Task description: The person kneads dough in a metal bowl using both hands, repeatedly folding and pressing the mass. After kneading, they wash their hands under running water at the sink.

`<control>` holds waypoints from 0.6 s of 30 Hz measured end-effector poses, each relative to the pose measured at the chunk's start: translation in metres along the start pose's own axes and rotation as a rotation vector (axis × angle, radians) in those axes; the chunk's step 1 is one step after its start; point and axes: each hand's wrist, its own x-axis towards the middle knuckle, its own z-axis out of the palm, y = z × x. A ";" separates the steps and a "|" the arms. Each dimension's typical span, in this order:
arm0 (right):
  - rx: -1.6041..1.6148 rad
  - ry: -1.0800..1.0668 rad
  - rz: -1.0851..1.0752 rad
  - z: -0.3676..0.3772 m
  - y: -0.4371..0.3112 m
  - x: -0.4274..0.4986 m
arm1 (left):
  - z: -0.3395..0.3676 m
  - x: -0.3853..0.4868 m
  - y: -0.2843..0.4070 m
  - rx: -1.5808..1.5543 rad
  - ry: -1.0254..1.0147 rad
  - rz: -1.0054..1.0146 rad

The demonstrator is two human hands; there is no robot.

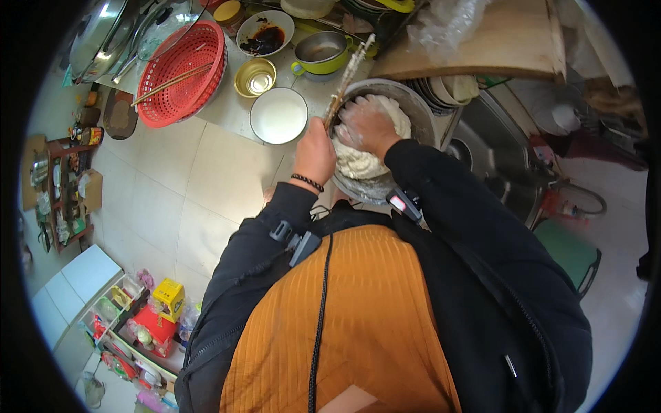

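My left hand [316, 151] grips a pair of chopsticks [352, 68] caked with dough. It is at the left rim of a metal basin [426, 111], and the chopsticks slant up and away past the rim. Inside the basin lies a large lump of pale wheat-like dough [359, 164]. My right hand [371, 128], dusted with flour and slightly blurred, presses into the dough with curled fingers; some fingertips are hidden. Just left of my left hand stands a white bowl [279, 115] with a dark rim, holding white contents.
A red plastic colander [178, 77] with chopsticks across it sits left on the counter. Nearby are a gold-coloured bowl [255, 77], a dish of dark sauce [265, 34] and a green-and-steel pan [321, 51]. A steel sink [496, 155] lies right, below a wooden board [470, 57].
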 end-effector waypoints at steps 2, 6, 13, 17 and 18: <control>0.029 -0.033 0.067 -0.014 -0.005 0.005 | 0.000 -0.001 0.002 0.022 -0.014 -0.043; 0.154 -0.380 0.128 -0.058 0.006 -0.012 | 0.000 -0.002 0.005 -0.032 0.047 -0.048; 0.057 -0.183 -0.211 -0.066 0.016 -0.105 | 0.003 0.000 0.012 -0.036 -0.059 -0.112; 0.054 -0.199 -0.086 -0.036 0.018 -0.095 | 0.006 0.000 0.012 -0.068 -0.075 -0.117; 0.055 -0.194 -0.070 -0.030 0.017 -0.090 | 0.006 -0.001 0.012 -0.077 -0.057 -0.100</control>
